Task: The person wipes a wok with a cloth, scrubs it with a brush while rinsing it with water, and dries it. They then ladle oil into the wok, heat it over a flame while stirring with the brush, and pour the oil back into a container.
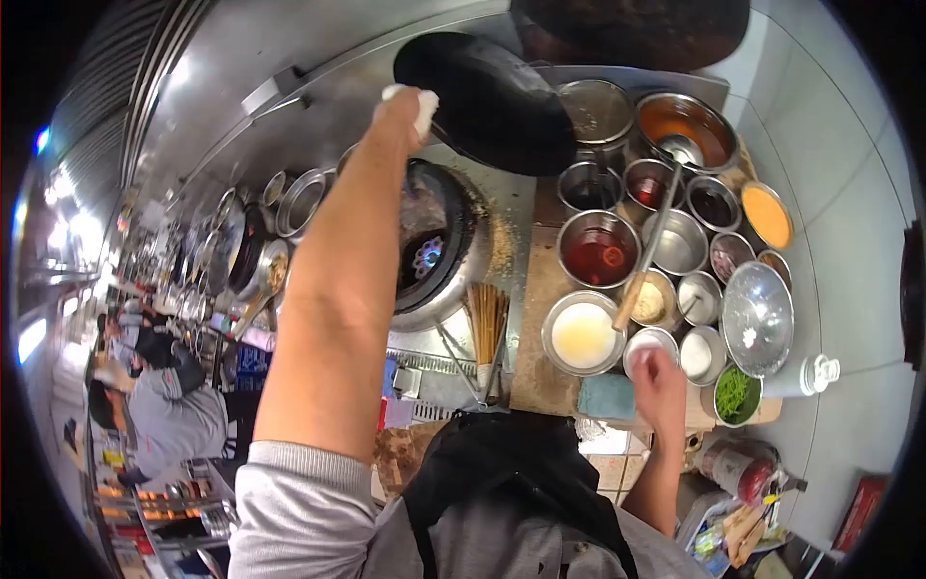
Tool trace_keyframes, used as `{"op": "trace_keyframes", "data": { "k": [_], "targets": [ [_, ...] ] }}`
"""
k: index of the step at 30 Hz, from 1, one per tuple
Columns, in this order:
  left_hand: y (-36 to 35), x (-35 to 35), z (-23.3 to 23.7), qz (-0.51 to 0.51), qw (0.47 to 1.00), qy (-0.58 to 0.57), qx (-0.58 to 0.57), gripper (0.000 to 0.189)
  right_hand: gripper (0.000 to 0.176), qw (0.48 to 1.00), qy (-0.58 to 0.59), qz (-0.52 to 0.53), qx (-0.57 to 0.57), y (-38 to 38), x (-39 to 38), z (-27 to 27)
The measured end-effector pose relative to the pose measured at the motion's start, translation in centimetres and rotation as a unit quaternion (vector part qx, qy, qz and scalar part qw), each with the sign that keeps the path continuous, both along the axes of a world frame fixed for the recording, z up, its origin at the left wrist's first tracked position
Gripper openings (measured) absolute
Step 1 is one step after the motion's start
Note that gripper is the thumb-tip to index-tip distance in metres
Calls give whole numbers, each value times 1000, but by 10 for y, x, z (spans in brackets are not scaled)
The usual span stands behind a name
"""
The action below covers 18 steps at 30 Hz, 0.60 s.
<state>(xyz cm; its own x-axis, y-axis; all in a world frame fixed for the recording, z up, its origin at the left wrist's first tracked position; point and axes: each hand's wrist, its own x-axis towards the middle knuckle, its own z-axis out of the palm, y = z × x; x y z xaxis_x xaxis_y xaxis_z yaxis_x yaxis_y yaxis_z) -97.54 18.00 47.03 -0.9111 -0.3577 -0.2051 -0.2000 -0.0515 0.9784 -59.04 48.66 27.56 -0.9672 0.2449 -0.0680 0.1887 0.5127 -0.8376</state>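
My left hand (410, 111) is closed around a white cloth (425, 114) at the edge of a black wok (487, 101). The wok is raised and tilted beyond the gas burner (427, 259), whose blue flame shows. My right hand (660, 391) is closed at the near side of a small metal bowl (637, 340) with pale contents. Whatever its fingers pinch, if anything, is hidden. Close by are a bowl of pale yellow liquid (584, 335) and a bowl of white powder (702, 354). A wooden-handled ladle (648, 259) lies across the bowls.
Several seasoning bowls crowd the right counter, including red liquid (600, 249), an orange-filled pot (687, 130) and chopped greens (737, 394). A bamboo brush (485, 323) stands beside the stove. A folded blue-green cloth (606, 397) lies at the counter edge. At far left a co-worker (174, 415) stands.
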Motion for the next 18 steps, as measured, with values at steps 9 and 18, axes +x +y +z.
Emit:
{"op": "trace_keyframes", "data": {
  "k": [9,18],
  "targets": [
    [-154,151,-142,81,967,-77,230,22,53,958,-82,-69,266,-8,-146,-40],
    [-244,276,-203,130,942,-87,297,19,55,949,9,-180,259,35,-171,-106]
  ]
}}
